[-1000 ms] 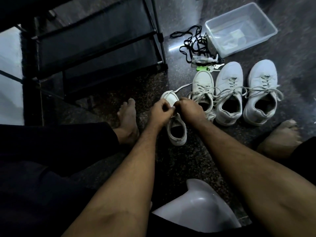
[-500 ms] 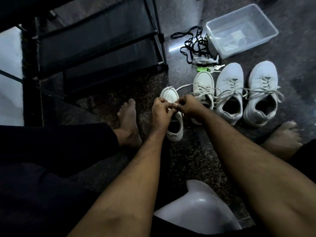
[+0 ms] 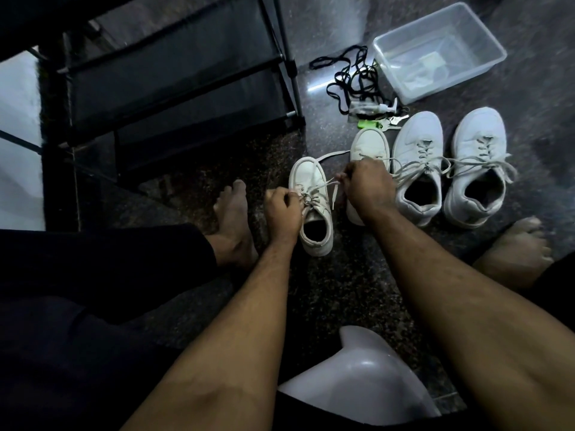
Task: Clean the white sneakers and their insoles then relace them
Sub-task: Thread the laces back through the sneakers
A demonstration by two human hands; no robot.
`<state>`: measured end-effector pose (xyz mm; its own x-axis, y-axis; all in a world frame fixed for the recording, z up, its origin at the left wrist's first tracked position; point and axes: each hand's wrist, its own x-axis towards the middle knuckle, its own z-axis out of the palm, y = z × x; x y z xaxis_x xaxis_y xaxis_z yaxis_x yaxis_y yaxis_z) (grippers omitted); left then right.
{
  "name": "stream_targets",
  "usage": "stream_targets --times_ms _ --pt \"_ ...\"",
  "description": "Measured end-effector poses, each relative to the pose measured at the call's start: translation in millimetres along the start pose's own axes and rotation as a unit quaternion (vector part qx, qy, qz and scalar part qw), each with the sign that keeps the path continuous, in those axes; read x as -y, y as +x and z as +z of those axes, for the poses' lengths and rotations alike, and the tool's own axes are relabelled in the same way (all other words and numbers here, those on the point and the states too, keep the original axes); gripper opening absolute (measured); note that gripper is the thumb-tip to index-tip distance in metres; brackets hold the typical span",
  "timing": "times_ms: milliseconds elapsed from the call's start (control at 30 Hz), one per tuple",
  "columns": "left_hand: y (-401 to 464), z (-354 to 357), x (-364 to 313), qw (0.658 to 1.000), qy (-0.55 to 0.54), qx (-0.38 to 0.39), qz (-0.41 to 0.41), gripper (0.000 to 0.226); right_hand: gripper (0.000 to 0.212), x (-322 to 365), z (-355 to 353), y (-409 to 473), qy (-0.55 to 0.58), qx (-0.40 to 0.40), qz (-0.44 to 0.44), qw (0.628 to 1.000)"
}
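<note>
The person sits low over a dark speckled floor [image 3: 342, 293] with four white sneakers lined up in front of them. Both hands are on the small sneaker [image 3: 312, 213] nearest the left foot, which stands heel toward the sitter, so the lacing faces up and is easy to reach. The left hand [image 3: 281, 213] is curled at the shoe's left side, fingertips pinching the lace [image 3: 314, 191] at the eyelets, which seems meant to steady the shoe and hold the slack. The right hand [image 3: 367, 185] is closed around the other end of that lace and draws it up and out to the right; a loose tip hangs below the knuckles. I judge this to be unlacing or snugging the crossings, though I cannot tell which.

Just right of it, half hidden under the right wrist, stands the matching small sneaker [image 3: 370, 144]. Beyond are two larger sneakers [image 3: 417, 169], side by side, laces loose and trailing across each other.

Farther back, within reach, sits a clear plastic tub [image 3: 497, 48], apparently ready for the washing. Beside it lie a tangle of black laces [image 3: 351, 79], a small pump bottle [image 3: 373, 107] on its side and some keys [image 3: 393, 121]. A dark shoe rack [image 3: 174, 88] stands at the left.
</note>
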<state>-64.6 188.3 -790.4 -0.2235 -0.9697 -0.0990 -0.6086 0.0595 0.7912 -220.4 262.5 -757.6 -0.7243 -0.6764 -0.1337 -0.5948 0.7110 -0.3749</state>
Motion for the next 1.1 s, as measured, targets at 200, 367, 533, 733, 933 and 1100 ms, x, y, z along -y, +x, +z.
stream_targets --times_ms 200,367,533,733,933,1100 --pt "-2 -1 3 0.998 -0.025 0.003 -0.055 0.014 0.032 -3 6 13 0.451 0.003 0.204 0.869" --pt "-1 -4 -4 0.995 -0.068 0.004 -0.076 0.015 0.021 4 -16 21 0.776 -0.013 0.300 0.555" --pt "-4 -5 -3 0.980 -0.140 0.012 -0.141 0.018 0.017 1 -19 25 0.634 -0.023 0.315 0.706" --pt "-3 -8 -3 0.889 -0.365 0.042 -0.273 0.026 0.019 8 3 13 0.527 0.073 0.188 0.826" --pt "-7 -10 4 0.889 -0.358 0.086 -0.273 0.024 0.018 10 12 12 0.395 0.072 0.060 0.914" --pt "-17 -7 7 0.917 -0.289 0.099 -0.257 0.019 0.015 15 15 8 0.357 0.123 0.013 0.926"
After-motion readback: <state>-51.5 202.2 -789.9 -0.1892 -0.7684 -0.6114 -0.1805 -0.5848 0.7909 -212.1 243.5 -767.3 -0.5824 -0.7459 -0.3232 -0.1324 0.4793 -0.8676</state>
